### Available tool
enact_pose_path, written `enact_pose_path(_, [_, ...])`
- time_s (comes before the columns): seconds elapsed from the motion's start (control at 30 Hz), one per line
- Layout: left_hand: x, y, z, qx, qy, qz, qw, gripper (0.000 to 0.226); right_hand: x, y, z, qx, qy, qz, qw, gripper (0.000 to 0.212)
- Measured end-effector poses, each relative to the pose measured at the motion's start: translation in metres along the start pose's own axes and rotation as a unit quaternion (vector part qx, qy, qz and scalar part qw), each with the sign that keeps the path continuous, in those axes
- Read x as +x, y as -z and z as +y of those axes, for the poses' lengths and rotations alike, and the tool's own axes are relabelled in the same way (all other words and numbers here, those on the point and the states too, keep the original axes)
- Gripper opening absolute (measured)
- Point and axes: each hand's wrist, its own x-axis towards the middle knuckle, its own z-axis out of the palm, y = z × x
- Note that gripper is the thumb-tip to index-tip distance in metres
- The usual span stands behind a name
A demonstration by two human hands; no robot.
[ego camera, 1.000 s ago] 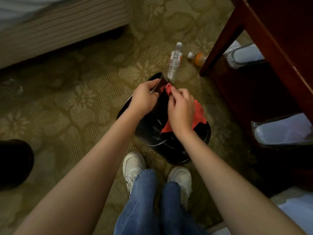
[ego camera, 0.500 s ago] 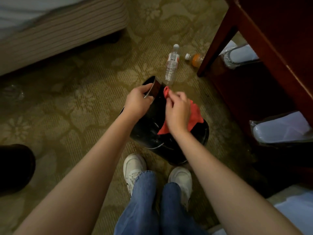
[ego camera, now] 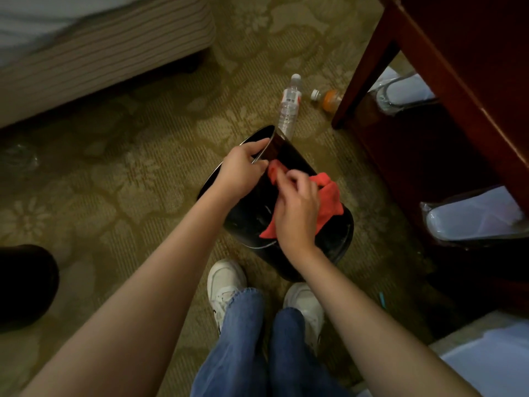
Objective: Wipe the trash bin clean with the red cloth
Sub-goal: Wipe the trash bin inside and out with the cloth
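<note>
"Two entries, please. Item one?"

"Trash bin [ego camera: 336, 246]: black, glossy, round. It is tipped over on the carpet, just ahead of the person's white shoes [ego camera: 226, 285], with its mouth facing away from them towards a water bottle [ego camera: 289, 110] just beyond the rim."

"Handling?"

"Judged stiff-walled and light, since one hand is enough to keep it tilted. The sheen suggests a slick wall that would slide under a flat palm. The best hold is the rim. That is where the left hand [ego camera: 243, 173] has it, fingers curled over the edge."

"Item two?"

"Red cloth [ego camera: 329, 196]: soft, limp and partly bunched. It is draped across the bin's wall near the mouth, with loose corners trailing down the side."

"Handling?"

"Probably weightless and unbreakable, but floppy. It should be gathered into a pad so the pressure reaches the surface. The right hand [ego camera: 297, 207] has its fingers closed on a fold of it and holds it against the bin just beside the left hand."

"Cautions?"

"A round body may roll when rubbed, so the rim grip should stay firm."
</note>
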Motion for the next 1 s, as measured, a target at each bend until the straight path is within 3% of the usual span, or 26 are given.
enact_pose_path(0.1, [0.001, -0.004, 0.004, 0.004, 0.003, -0.007, 1.000, 0.048, 0.033, 0.001, 0.003, -0.010, -0.095, 0.004, 0.995, 0.040])
enact_pose_path(0.17, [0.003, -0.007, 0.004, 0.009, 0.007, -0.003, 1.000, 0.049, 0.039, 0.000, 0.003, -0.012, -0.103, 0.005, 0.995, 0.039])
enact_pose_path(0.27, [0.004, -0.008, 0.002, 0.017, 0.005, 0.005, 1.000, 0.051, 0.020, 0.001, 0.002, 0.004, -0.032, 0.008, 0.999, 0.045])
enact_pose_path(0.4, [0.003, -0.004, -0.004, 0.002, 0.006, 0.021, 1.000, 0.060, -0.023, 0.003, 0.003, -0.020, 0.070, -0.062, 0.995, 0.053])
enact_pose_path(0.47, [0.002, -0.004, -0.003, 0.009, 0.005, 0.030, 1.000, 0.056, -0.021, 0.003, 0.006, -0.027, 0.082, -0.055, 0.995, 0.052])
enact_pose_path(0.6, [0.003, -0.006, 0.004, 0.018, -0.009, 0.037, 0.999, 0.048, 0.016, -0.001, 0.003, -0.016, -0.002, -0.004, 1.000, 0.045])
enact_pose_path(0.73, [-0.001, -0.002, 0.001, -0.002, -0.003, 0.031, 1.000, 0.040, 0.049, 0.001, 0.007, -0.035, -0.074, -0.032, 0.996, 0.039])
enact_pose_path(0.9, [-0.007, 0.004, 0.002, -0.022, -0.029, 0.019, 0.999, 0.038, 0.008, 0.000, -0.003, -0.014, 0.051, -0.024, 0.998, 0.048])
enact_pose_path(1.0, [-0.010, 0.006, 0.001, -0.043, -0.026, -0.003, 0.999, 0.037, 0.001, -0.001, 0.000, -0.047, 0.084, -0.041, 0.995, 0.052])
